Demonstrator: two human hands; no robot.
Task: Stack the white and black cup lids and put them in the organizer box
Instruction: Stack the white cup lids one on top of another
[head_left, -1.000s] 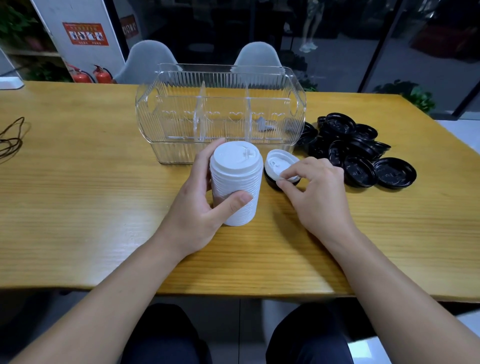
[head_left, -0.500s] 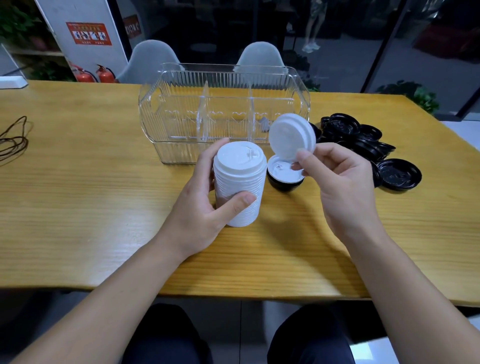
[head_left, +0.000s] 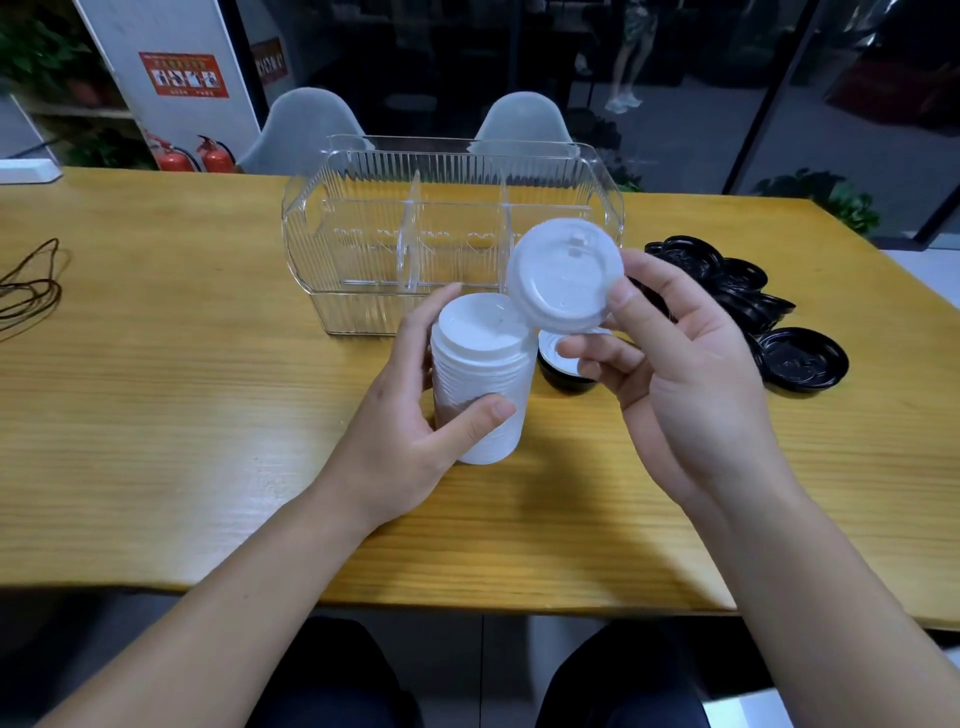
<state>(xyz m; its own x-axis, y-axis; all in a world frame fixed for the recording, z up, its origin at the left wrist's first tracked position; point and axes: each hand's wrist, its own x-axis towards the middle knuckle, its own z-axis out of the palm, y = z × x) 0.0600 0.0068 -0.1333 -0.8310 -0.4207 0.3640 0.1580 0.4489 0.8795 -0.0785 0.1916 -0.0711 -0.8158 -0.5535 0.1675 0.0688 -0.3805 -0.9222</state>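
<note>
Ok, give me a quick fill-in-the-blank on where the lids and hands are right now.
1. The left hand grips the stack of ____ lids.
2. The right hand pinches one ____ lid.
3. The loose black lids lie to the ____ of the organizer box.
Missing words: white; white; right

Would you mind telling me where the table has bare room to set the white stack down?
Bare wood lies between the dark cord and organizer box, and along the near edge. It is crowded right of the box, around the black lids.
</note>
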